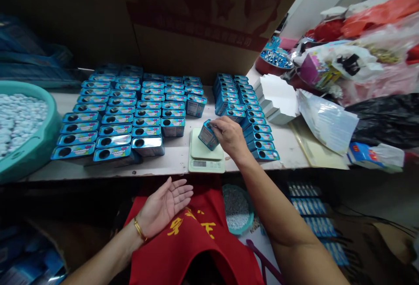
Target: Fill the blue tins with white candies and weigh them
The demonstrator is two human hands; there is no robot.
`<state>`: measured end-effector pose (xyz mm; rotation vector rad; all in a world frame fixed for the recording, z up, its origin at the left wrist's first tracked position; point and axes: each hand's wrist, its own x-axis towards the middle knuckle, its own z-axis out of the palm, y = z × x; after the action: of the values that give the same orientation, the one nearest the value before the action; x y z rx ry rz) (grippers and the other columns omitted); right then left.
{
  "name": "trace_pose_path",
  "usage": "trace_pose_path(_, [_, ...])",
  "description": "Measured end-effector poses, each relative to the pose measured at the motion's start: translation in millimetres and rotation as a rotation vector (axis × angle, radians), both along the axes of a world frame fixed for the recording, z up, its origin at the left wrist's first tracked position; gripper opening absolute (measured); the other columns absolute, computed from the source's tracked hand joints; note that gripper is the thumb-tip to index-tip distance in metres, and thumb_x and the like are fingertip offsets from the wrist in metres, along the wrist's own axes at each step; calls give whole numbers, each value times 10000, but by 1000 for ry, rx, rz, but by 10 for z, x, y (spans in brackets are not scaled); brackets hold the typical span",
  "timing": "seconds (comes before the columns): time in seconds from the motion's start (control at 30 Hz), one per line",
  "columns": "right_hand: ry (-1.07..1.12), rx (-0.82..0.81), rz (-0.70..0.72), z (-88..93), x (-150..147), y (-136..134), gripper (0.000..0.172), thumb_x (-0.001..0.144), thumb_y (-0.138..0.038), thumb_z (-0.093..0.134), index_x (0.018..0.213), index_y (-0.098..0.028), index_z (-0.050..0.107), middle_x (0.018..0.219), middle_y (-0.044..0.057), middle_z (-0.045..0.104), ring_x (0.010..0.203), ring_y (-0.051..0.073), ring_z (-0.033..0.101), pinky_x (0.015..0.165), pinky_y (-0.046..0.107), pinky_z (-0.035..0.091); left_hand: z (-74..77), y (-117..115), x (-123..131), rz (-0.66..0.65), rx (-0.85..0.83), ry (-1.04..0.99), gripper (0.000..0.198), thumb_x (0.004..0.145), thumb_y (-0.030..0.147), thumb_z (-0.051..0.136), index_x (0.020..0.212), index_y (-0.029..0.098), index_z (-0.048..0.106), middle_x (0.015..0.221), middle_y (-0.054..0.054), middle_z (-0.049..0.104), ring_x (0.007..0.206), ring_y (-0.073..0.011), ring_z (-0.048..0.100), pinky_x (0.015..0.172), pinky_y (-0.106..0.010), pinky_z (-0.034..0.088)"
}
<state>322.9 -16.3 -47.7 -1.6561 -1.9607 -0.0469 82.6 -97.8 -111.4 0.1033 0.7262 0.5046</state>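
My right hand (229,133) grips a small blue tin (207,136) by its upper end, tilted, over the pale green digital scale (198,149). Whether the tin touches the weighing plate I cannot tell. Palm up, my left hand (168,206) rests over the red apron (183,237) with fingers stretched out and nothing in it. Left of the scale stand rows of blue tins (113,139), each with a dark round hole in its top. More tins (258,136) line up on the right, and a single tin (195,105) is just behind the scale.
A turquoise basin (49,115) of small white pieces sits at the far left. A large cardboard box (183,45) walls off the back. White folded cards (278,97), a red bowl of blue wrapped pieces (275,60) and plastic bags (376,71) crowd the right.
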Motion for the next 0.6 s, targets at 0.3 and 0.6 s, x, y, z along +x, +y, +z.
trace_pose_path(0.3, [240,76,50,-13,-258,-677,220,825,-151,437,979,-154,593,933,79,598,896,146,544,805,265,445,48,122,-164,100,177,165,257,803,251,477,1000,122,580,1003,-135,612,932,-205,576,847,-352,450])
trace_pose_path(0.6, [185,-512,121,-951,-476,-1598,216,842,-191,421,941,-182,612,817,47,636,772,123,587,707,231,461,-141,247,-526,182,269,413,205,775,122,479,932,126,611,899,-116,638,818,-175,608,717,-295,516])
